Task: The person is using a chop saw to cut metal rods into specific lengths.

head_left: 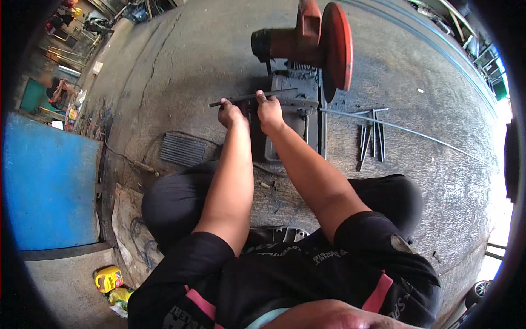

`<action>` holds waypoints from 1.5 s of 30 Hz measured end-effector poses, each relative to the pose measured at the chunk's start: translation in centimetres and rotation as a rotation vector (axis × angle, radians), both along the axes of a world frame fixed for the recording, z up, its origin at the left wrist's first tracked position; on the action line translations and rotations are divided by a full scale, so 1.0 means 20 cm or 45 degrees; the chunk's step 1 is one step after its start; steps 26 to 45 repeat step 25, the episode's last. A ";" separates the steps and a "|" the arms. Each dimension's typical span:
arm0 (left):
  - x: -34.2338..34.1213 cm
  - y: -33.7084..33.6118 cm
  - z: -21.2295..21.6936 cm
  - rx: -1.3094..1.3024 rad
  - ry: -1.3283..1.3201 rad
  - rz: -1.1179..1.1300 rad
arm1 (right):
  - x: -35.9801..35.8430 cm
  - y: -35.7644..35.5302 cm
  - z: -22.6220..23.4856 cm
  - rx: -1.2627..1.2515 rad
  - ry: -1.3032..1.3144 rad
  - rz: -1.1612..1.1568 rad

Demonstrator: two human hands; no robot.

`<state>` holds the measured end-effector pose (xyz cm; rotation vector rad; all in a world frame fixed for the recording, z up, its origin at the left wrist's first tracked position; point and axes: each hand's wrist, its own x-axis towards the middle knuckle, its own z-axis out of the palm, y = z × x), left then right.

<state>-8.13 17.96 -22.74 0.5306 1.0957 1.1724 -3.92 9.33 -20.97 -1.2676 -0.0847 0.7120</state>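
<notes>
A short dark metal bar (244, 99) lies crosswise in front of me, held near its left part by my left hand (231, 113). My right hand (268, 112) grips the same bar farther along, its thumb on top. Both hands are closed around it, with the fingers underneath mostly hidden. The bar's right end reaches over the base (298, 88) of a cut-off saw. Its orange-red guard (338, 46) stands up beyond my hands, with the dark disc (329, 77) showing below, apart from the bar.
A long thin bar (405, 126) runs right from the saw base. Several cut pieces (373, 137) lie on the floor at right; a neat row of bars (183, 149) sits at left. Farther left are a cable (118, 153), a blue panel (52, 181), a yellow jug (108, 279) and a seated person (59, 90).
</notes>
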 end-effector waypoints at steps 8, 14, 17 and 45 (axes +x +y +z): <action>0.07 -0.38 0.78 0.682 -0.632 -0.349 | 0.10 -0.26 0.74 0.642 -0.296 -0.185; 0.30 -0.64 1.17 0.890 -0.755 -0.589 | 0.35 -0.57 1.16 0.749 -0.299 -0.105; 0.41 -0.71 1.19 1.013 -0.609 -0.631 | 0.42 -0.72 1.19 0.910 -0.265 -0.094; 0.38 -0.72 0.85 1.074 -0.100 -0.496 | 0.49 -0.74 0.85 0.744 -0.003 -0.141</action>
